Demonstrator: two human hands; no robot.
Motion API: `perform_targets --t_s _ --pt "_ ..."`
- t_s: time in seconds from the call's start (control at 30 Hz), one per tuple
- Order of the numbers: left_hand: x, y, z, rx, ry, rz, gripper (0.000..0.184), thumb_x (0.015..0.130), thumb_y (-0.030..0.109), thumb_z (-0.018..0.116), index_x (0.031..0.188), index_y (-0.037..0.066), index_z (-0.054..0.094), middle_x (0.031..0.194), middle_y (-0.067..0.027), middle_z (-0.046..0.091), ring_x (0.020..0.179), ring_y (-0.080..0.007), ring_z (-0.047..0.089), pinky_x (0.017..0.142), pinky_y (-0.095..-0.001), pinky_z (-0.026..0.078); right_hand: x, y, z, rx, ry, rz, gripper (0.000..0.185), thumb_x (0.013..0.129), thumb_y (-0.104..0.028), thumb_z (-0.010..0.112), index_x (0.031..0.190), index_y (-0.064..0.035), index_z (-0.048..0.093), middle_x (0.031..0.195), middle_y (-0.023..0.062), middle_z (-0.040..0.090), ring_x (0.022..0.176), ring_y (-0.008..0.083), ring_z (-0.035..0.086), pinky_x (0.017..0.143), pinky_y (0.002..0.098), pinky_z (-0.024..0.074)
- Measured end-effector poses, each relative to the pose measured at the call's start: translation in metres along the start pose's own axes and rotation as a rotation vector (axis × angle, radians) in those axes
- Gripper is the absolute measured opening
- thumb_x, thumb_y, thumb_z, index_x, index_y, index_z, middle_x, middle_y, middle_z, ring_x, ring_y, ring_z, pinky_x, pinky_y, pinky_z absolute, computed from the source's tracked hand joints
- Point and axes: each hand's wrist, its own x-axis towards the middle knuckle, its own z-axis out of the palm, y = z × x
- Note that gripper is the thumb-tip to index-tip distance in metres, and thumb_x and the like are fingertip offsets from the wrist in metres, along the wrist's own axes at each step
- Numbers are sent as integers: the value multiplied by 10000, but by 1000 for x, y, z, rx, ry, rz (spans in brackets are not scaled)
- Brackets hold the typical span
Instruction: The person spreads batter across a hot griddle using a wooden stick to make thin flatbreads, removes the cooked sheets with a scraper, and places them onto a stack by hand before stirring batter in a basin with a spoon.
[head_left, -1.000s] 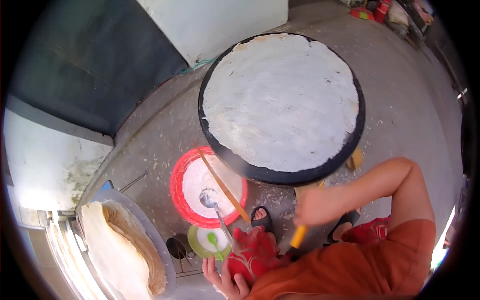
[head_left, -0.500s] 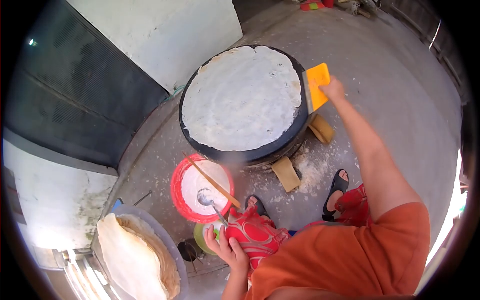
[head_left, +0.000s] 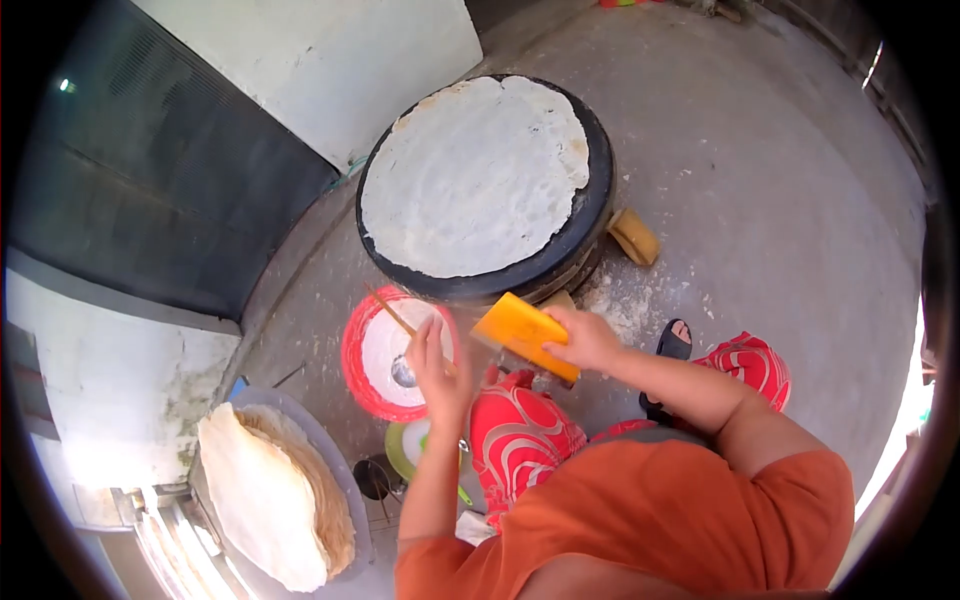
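My right hand (head_left: 587, 338) is closed round a scraper (head_left: 527, 328) with a wide yellow handle, held in front of the griddle. A large, thin white pancake (head_left: 475, 180) covers most of the round black griddle (head_left: 545, 262); its right edge looks ragged. My left hand (head_left: 438, 375) is raised over the right side of a red basin (head_left: 352, 372) of white batter or dough, its fingers stretched out and slightly blurred. A wooden stick (head_left: 392, 312) and a ladle (head_left: 403, 371) rest in the basin. My left hand hides the stick's near end.
A stack of thin pancakes (head_left: 270, 500) lies on a grey tray (head_left: 355, 515) at lower left. A green bowl (head_left: 398, 452) and a dark pot (head_left: 371, 478) stand beside my leg. Yellowish blocks (head_left: 634, 238) sit by the griddle's base, with white flakes on the floor.
My right hand has brought the scraper from the griddle's right edge down in front of me. My left hand has risen from my knee to the red basin.
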Motion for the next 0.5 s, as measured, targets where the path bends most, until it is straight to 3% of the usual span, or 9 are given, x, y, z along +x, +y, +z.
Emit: perform_targets --t_s 0.27,0.33,0.37,0.47,0.5 --pt "65 -52 99 217 -220 246 459 644 105 658 1080 58 521 1086 -92 516 991 -297 460 835 -376 403 -4 11 -33 -168 -28 -3 367 677 -228 628 1011 -118 524 769 146 604 735 325 582 636 403 455" --pt "72 -59 119 275 -235 392 337 652 104 623 978 58 554 1049 -71 525 972 -279 472 775 -365 441 -9 17 -31 -144 -29 2 371 678 -229 629 1015 -116 524 772 146 605 737 326 583 638 400 456" --pt "76 -64 124 369 -206 455 188 666 89 571 851 55 573 973 -53 551 933 -259 499 698 -353 469 -10 19 -32 -117 -27 8 374 678 -230 630 1018 -115 525 776 147 605 739 326 583 641 398 456" --pt "96 -70 128 302 -235 301 120 666 73 539 777 71 582 900 -55 570 903 -249 515 645 -355 475 -9 18 -37 -114 -34 37 375 680 -227 632 1021 -114 526 788 148 607 742 326 583 647 392 456" --pt "110 -62 121 259 -147 274 93 688 72 531 758 71 592 798 -92 585 810 -270 547 618 -373 470 -9 17 -38 -113 -35 40 375 680 -227 632 1021 -114 526 788 148 607 742 326 583 647 392 456"
